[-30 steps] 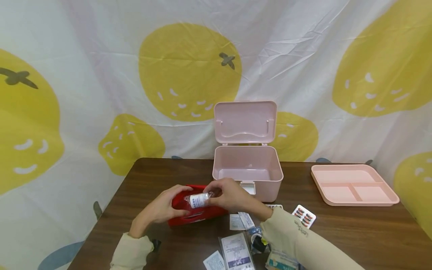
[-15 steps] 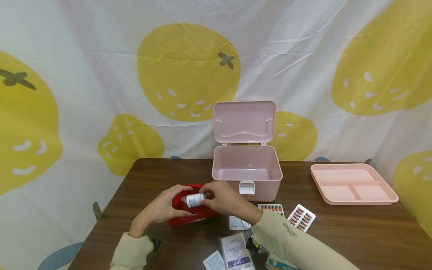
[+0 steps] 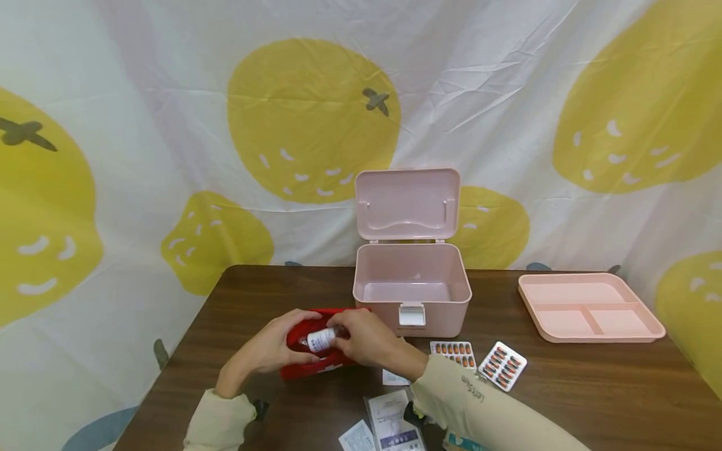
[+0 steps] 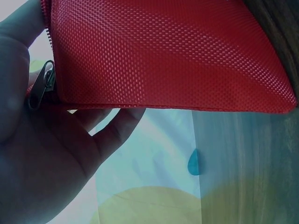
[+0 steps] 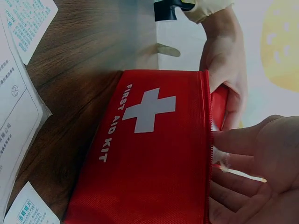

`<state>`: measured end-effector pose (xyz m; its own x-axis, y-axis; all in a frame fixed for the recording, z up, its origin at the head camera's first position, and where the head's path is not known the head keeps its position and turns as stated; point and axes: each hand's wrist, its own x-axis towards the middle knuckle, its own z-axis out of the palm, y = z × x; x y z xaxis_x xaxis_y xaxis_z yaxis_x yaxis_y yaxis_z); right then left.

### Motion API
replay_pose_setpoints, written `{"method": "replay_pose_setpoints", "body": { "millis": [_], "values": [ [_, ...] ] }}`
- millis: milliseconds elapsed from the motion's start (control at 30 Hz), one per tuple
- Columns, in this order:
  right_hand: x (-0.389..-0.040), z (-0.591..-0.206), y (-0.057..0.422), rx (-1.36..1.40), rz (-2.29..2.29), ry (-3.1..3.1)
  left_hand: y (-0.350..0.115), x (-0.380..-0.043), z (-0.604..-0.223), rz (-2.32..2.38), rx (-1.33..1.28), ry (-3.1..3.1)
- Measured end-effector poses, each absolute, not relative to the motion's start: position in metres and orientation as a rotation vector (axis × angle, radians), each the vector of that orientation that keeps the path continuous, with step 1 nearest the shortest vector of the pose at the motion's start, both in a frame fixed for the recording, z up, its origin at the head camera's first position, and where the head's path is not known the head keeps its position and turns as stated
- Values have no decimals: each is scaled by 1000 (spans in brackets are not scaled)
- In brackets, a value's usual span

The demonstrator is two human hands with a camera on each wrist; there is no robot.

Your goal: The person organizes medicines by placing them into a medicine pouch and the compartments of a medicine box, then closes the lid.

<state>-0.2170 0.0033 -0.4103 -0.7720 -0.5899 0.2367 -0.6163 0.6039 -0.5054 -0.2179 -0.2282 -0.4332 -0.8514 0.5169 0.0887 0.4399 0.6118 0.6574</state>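
Observation:
A red zip pouch (image 5: 154, 163) marked "FIRST AID KIT" with a white cross stands on the table, its zipped top open. My left hand (image 3: 272, 343) grips its left end, thumb at the near side and fingers at the far side; the zipper pull (image 4: 43, 84) lies by the palm. My right hand (image 3: 365, 338) pinches a small white-labelled roll in clear wrap (image 3: 320, 339) by its right end, within the pouch's mouth. In the right wrist view the right fingers reach past the zipper edge, and the pouch hides most of the roll.
An open pink box (image 3: 434, 316) stands behind the pouch, lid up. A pink divided tray (image 3: 570, 297) lies at the right. Capsule blister packs (image 3: 504, 366), flat packets (image 3: 358, 436) and a plastic-wrapped packet (image 3: 395, 416) lie near the right forearm.
My right hand has moved left and slightly down, bringing the roll deeper into the pouch's mouth. The sleeve's shift uncovers more of the blister packs. The left hand keeps its hold.

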Motion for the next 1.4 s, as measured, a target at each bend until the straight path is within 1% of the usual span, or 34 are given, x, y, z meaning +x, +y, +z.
{"method": "replay_pose_setpoints", "body": {
  "millis": [367,833,1200,1400],
  "values": [
    [-217,-411,1,1057,797,-2855,-228,-218,-431,1087,742,2677],
    [-214,-412,3,1035,803,-2837,-227,-218,-431,1065,787,2696],
    [-215,-410,19,1074,1058,-2742,-226,-217,-430,1037,782,2721],
    [-215,-405,38,1016,1436,-2693,-225,-217,-430,1023,787,2739]
  ]
}}
